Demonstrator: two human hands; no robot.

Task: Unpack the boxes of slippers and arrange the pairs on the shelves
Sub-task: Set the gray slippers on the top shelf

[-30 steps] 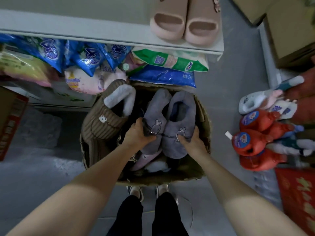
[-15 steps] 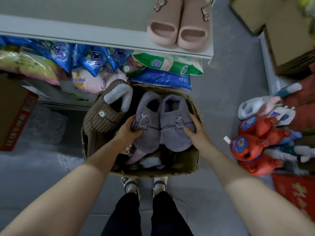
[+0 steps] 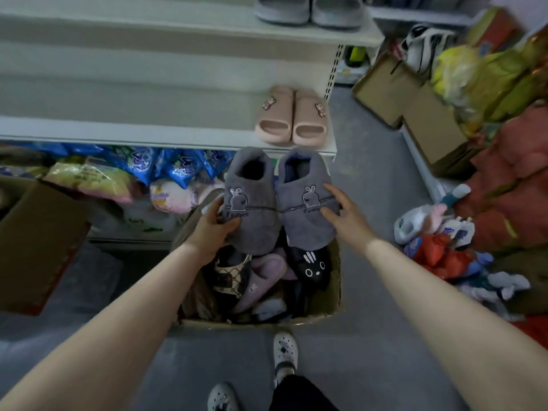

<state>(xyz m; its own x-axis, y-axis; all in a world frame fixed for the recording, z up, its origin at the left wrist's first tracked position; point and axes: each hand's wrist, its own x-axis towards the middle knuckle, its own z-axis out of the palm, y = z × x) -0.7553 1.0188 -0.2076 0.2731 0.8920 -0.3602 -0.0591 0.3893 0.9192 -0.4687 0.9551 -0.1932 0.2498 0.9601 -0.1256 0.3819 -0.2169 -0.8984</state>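
I hold a pair of grey plush slippers with rabbit embroidery above an open cardboard box point(image 3: 333, 295). My left hand point(image 3: 212, 229) grips the left grey slipper point(image 3: 252, 203) at its side. My right hand point(image 3: 341, 212) holds the right grey slipper point(image 3: 305, 203) from the right. A thin cord joins the two. The box under them holds several more slippers, among them a black one with a cat face point(image 3: 311, 266) and a lilac one point(image 3: 264, 274). A pink pair of slides point(image 3: 292, 117) stands on the white shelf point(image 3: 133, 133) just behind.
A grey pair of slides point(image 3: 308, 8) sits on the upper shelf. Blue and pink packets point(image 3: 142, 167) fill the space under the lower shelf. A cardboard box point(image 3: 35, 241) stands at left, more boxes point(image 3: 415, 114) and detergent bottles point(image 3: 439, 250) at right. My feet are on the grey floor.
Both hands lifted the grey pair up out of the box toward the lower shelf edge. My view tilted up, revealing the upper shelf.
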